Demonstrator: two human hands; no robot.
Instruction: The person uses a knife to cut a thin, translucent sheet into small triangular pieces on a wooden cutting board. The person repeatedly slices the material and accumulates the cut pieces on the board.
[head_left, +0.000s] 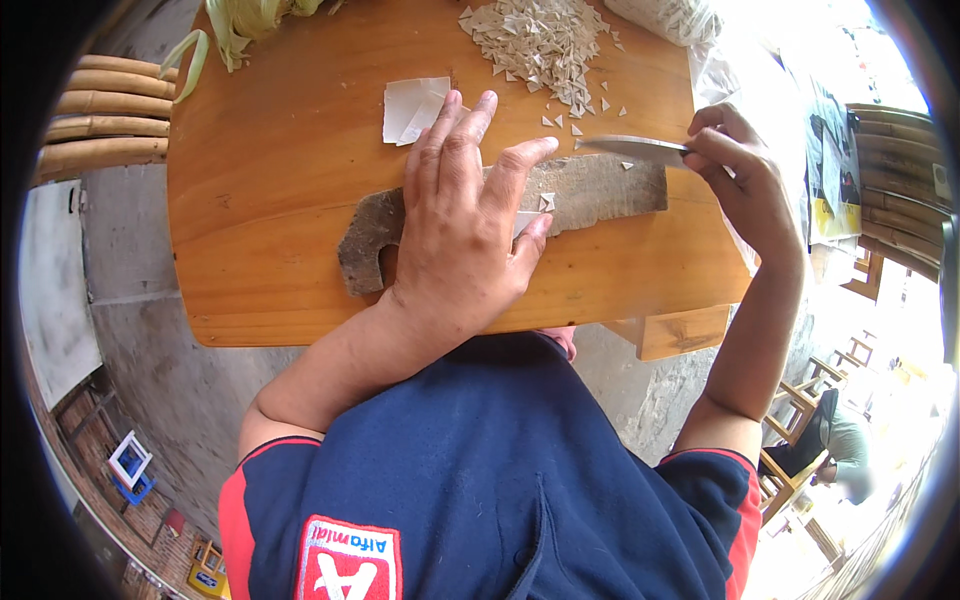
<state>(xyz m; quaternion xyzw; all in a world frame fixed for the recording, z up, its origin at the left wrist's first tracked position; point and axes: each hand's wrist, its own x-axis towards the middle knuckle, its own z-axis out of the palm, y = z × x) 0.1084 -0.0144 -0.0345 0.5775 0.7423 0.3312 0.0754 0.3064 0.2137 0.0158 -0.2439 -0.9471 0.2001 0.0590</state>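
Note:
My right hand [745, 170] is closed round the handle of a knife [635, 147], whose blade points left over the far edge of a worn wooden board [600, 195]. Spread over the left part of that board lies my left hand [465, 195], its fingers stretched out. A white strip [522, 222] shows beneath it, between the thumb and the index finger; how firmly it is pressed is hidden. Small cut triangles [546, 202] sit on the board beside the strip's end. Past my left fingertips rest flat white pieces [415, 110] like thin sheets.
A heap of small off-white triangles [535, 45] spreads on the orange-brown wooden table [270, 200], with a filled clear bag [668, 15] at its right. Pale green husk-like strips [240, 25] lie at the far left. Another person [850, 450] is off to the lower right, near wooden chairs.

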